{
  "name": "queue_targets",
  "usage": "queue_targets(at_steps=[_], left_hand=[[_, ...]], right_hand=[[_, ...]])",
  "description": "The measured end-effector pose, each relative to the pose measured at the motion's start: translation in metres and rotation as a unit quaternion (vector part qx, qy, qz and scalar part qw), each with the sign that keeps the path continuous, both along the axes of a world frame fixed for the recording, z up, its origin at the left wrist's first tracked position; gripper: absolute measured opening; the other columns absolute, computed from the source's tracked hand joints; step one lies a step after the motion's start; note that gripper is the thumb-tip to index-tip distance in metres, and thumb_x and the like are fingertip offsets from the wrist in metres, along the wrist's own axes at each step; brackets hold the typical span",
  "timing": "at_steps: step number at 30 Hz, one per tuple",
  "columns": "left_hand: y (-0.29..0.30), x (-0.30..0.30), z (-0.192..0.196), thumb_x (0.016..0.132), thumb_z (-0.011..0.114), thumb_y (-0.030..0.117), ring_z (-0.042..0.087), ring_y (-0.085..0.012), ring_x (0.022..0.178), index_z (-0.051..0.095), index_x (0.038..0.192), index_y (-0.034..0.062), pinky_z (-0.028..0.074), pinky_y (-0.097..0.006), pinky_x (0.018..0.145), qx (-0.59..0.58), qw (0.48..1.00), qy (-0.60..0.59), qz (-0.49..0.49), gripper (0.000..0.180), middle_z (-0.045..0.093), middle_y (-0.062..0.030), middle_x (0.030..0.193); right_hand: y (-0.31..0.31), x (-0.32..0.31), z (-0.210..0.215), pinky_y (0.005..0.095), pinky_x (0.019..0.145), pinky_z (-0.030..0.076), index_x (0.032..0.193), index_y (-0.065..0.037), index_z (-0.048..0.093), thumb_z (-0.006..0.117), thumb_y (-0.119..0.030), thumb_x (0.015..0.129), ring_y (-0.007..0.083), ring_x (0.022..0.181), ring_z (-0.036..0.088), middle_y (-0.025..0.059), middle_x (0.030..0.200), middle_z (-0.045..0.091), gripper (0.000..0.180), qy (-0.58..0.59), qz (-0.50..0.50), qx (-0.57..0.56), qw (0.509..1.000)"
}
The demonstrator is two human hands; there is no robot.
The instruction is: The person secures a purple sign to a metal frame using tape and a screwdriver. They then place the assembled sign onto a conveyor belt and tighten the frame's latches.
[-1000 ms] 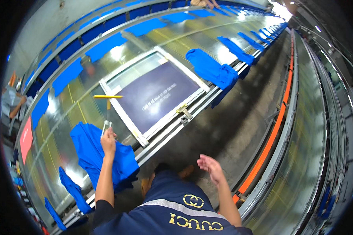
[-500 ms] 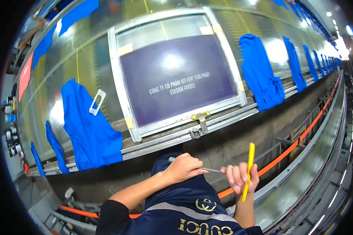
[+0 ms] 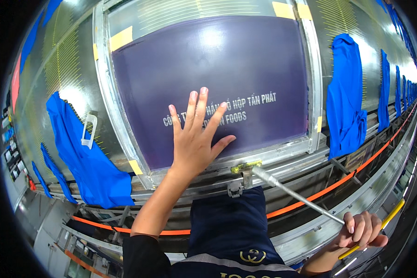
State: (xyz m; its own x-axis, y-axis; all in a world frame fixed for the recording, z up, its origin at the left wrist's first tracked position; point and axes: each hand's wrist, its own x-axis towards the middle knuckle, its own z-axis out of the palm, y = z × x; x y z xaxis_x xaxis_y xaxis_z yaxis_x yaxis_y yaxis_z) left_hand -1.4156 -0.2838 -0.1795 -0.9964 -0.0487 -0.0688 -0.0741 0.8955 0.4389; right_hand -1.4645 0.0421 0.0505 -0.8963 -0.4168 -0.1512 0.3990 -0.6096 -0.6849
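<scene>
The aluminium screen-printing frame lay on the long table, its purple mesh beneath the left hand, which was spread wide; whether the palm pressed down could not be told. The right hand was curled tightly around the T-handled wrench by its yellow crossbar. Its far end lay at the yellow bracket, contact unclear. The wrench looked rigid and fairly light, best held at the crossbar; the frame seemed stiff, best gripped by its rails, sparing the taut, smooth, tearable mesh.
</scene>
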Motion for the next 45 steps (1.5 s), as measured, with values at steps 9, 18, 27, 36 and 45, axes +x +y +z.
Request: queue_targets(at_steps=[9, 18, 27, 36, 45], left_hand=[[0.020, -0.006, -0.025, 0.081, 0.057, 0.073, 0.015, -0.0351, 0.154, 0.039, 0.156, 0.0275, 0.005, -0.076, 0.112, -0.065, 0.995, -0.075, 0.004, 0.089, 0.021, -0.0146, 0.167], [0.017, -0.004, -0.019, 0.076, 0.063, 0.073, 0.016, -0.0376, 0.154, 0.041, 0.155, 0.0266, 0.010, -0.078, 0.109, -0.055, 0.994, -0.092, -0.009, 0.094, 0.020, -0.0162, 0.167], [0.021, 0.042, -0.002, 0.087, 0.057, 0.067, 0.022, -0.0351, 0.152, 0.041, 0.153, 0.0365, 0.008, -0.080, 0.109, -0.015, 0.987, -0.153, -0.048, 0.075, 0.022, -0.0123, 0.167], [0.027, 0.050, -0.005, 0.084, 0.056, 0.070, 0.022, -0.0353, 0.152, 0.043, 0.151, 0.0428, 0.010, -0.080, 0.108, -0.035, 0.986, -0.156, -0.053, 0.073, 0.023, -0.0095, 0.167], [0.032, 0.055, -0.006, 0.084, 0.058, 0.069, 0.023, -0.0367, 0.152, 0.046, 0.149, 0.0426, 0.014, -0.080, 0.107, -0.037, 0.987, -0.151, -0.033, 0.072, 0.022, -0.0117, 0.167]], right_hand=[[-0.040, -0.038, -0.051, 0.0424, 0.073, 0.034, 0.057, -0.014, 0.044, 0.072, -0.020, 0.087, 0.0142, 0.038, 0.036, 0.0033, 0.042, 0.048, 0.042, -0.053, 0.017, -0.049, 0.997], [-0.008, -0.044, -0.055, 0.0412, 0.071, 0.034, 0.057, -0.013, 0.045, 0.073, -0.018, 0.087, 0.0142, 0.038, 0.037, 0.0035, 0.043, 0.048, 0.041, -0.091, 0.064, -0.026, 0.993], [-0.013, -0.038, -0.060, 0.0394, 0.073, 0.031, 0.056, -0.014, 0.045, 0.079, -0.014, 0.080, 0.0140, 0.038, 0.037, 0.0025, 0.042, 0.049, 0.042, -0.073, 0.033, -0.014, 0.997], [-0.020, -0.027, -0.064, 0.0397, 0.073, 0.030, 0.052, -0.017, 0.045, 0.085, -0.010, 0.072, 0.0133, 0.035, 0.038, 0.0016, 0.041, 0.050, 0.045, -0.074, 0.038, 0.008, 0.996], [-0.022, -0.024, -0.074, 0.0372, 0.072, 0.028, 0.051, -0.017, 0.044, 0.085, -0.006, 0.067, 0.0138, 0.036, 0.036, 0.0032, 0.041, 0.051, 0.045, -0.070, 0.064, -0.022, 0.995]])
